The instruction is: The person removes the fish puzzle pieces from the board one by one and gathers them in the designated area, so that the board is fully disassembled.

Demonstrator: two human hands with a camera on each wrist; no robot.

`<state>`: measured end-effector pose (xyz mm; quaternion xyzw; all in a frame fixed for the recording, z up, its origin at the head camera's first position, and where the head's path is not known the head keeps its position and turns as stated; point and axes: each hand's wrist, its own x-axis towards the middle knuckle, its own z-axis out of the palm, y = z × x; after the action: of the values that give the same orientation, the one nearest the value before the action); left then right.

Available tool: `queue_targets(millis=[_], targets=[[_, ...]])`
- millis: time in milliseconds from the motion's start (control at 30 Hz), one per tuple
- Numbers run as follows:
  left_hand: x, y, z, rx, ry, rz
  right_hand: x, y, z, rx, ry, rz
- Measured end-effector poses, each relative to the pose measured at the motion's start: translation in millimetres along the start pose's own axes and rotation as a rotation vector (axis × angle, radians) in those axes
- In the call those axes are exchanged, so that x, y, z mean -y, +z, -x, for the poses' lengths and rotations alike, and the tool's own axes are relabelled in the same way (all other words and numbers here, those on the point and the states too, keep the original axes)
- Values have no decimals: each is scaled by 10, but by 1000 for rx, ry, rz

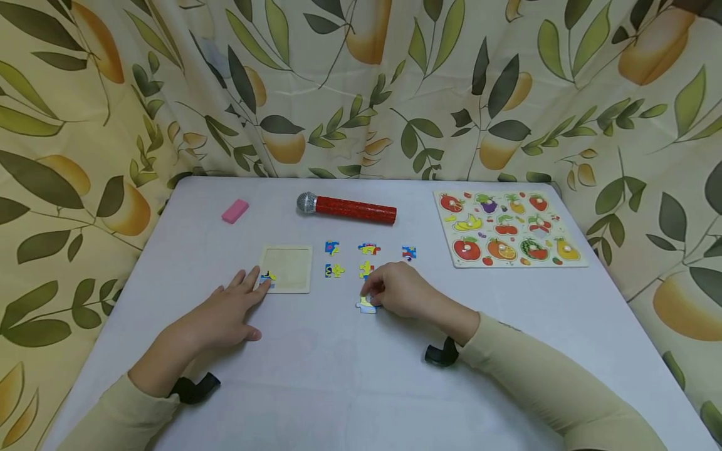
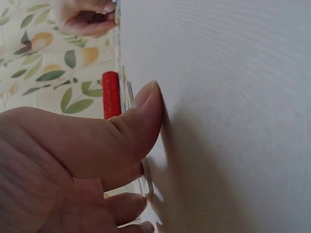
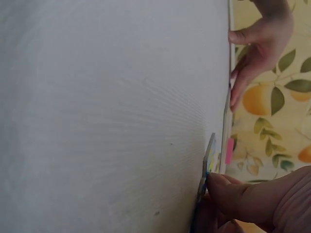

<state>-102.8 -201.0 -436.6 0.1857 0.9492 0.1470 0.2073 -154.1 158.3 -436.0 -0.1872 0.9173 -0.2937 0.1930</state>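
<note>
My right hand point(image 1: 402, 290) pinches a jigsaw puzzle piece point(image 1: 366, 307) with a yellow and pale blue print between thumb and fingers. In the right wrist view that piece point(image 3: 209, 154) stands tilted, one edge raised. Fingers spread, my left hand point(image 1: 222, 316) rests at the left side of a shallow square puzzle tray point(image 1: 293, 268). Its fingertips touch the tray's lower left corner, beside a blue and yellow piece point(image 1: 269, 276) lying inside; they partly cover it. Several loose pieces lie right of the tray, among them a yellow one point(image 1: 335, 270) and a blue-red one point(image 1: 408, 252).
Behind the pieces lies a red microphone point(image 1: 355, 209) with a silver head. A pink block point(image 1: 234, 211) sits at the back left. At the back right is a fruit picture board point(image 1: 513, 228). A patterned curtain point(image 1: 361, 88) hangs behind the white-covered table point(image 1: 316, 382).
</note>
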Motion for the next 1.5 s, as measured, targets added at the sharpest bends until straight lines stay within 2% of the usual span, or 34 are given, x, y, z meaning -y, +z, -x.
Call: queue_targets(millis=[300,467,633,767,1000,1133,1300,1500], targets=[[4,-22,2,-19,-10,2,84,-102,-73,-35,32,-26],[15,-66,-22,-14,-10,13,216,-111,-190,-42,-11,-13],[36,-104,-46,-41,2,27,392,-35,-356,-13,-68,-42],[88,-110,-71,-86,-3,16,543,55,-495,27,-79,-98],[220,-160,-203,-127,-66,-48,838,258,-775,118,-111,-230],[290,-181,-271,-112,-106,-46,961,404,-946,140,-161,-192],[326,-188,-315,-67,-135,-16,1037,559,-1132,125,-239,-130],[364,-188,-344,-32,-143,17,1057,647,-1234,113,-233,-16]])
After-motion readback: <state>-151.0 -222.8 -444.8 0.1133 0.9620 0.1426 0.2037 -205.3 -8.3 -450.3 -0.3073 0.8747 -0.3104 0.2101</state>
